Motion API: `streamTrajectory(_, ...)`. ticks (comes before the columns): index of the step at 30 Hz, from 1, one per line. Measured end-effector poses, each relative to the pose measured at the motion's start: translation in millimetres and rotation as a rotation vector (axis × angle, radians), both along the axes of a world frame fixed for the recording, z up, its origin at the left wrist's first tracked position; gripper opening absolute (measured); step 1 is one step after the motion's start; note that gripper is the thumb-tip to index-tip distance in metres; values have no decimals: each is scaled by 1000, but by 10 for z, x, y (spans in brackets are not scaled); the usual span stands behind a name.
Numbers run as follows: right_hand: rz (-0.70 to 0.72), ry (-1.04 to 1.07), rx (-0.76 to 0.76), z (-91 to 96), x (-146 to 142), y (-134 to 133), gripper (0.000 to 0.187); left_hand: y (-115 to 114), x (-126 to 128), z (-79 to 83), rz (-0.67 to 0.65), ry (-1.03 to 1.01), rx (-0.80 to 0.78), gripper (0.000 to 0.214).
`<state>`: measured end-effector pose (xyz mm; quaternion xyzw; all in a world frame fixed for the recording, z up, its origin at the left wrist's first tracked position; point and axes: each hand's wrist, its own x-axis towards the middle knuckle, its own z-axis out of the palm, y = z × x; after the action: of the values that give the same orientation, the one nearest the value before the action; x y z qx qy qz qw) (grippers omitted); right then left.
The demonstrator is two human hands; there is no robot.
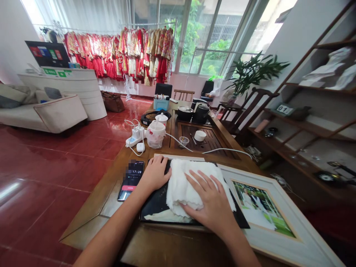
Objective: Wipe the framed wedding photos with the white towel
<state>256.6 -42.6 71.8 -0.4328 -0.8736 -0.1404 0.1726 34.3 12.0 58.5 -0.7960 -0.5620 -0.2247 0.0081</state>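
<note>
A dark photo panel (pixel 155 204) with a pale figure along its near edge lies on the wooden table. My left hand (pixel 156 172) is at its upper left edge, the thumb on top and the fingers bent over the far side, their tips hidden. On the panel is a folded white towel (pixel 178 174). My right hand (pixel 207 198) lies on the towel with its fingers spread, pressing it flat. Left of my left hand lies a phone (pixel 132 181) showing 17:28. A pale framed wedding photo (pixel 264 205) lies to the right, partly under the panel.
Beyond the panel are a white lidded cup (pixel 155 133), a power strip (pixel 135 136), a white bowl (pixel 200 135) on a tea tray and a black kettle (pixel 200 113). A white cable (pixel 222 150) crosses the table. Wooden shelves (pixel 314 87) stand at right, a sofa (pixel 58 115) at left.
</note>
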Motion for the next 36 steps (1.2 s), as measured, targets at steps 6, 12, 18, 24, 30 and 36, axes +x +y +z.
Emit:
streamTrajectory(6, -72, 29, 47, -57, 229, 158, 69, -1, 7, 1, 12, -1, 6, 30)
streamTrajectory(12, -156, 46, 77, -94, 364, 274, 66, -8, 7, 9, 19, -2, 14, 30)
streamTrajectory(18, -88, 30, 44, -20, 90, 136, 66, -13, 12, -3, 16, -13, 5, 31)
streamTrajectory(24, -36, 23, 9, -26, -18, 81, 68, -12, 11, -11, 5, -12, -1, 30)
streamTrajectory(30, -156, 55, 49, -94, 235, 202, 65, -9, 8, -5, 18, -17, 16, 29)
streamTrajectory(36, -244, 74, 83, -157, 478, 281, 69, -16, 13, 2, 17, -15, 25, 29)
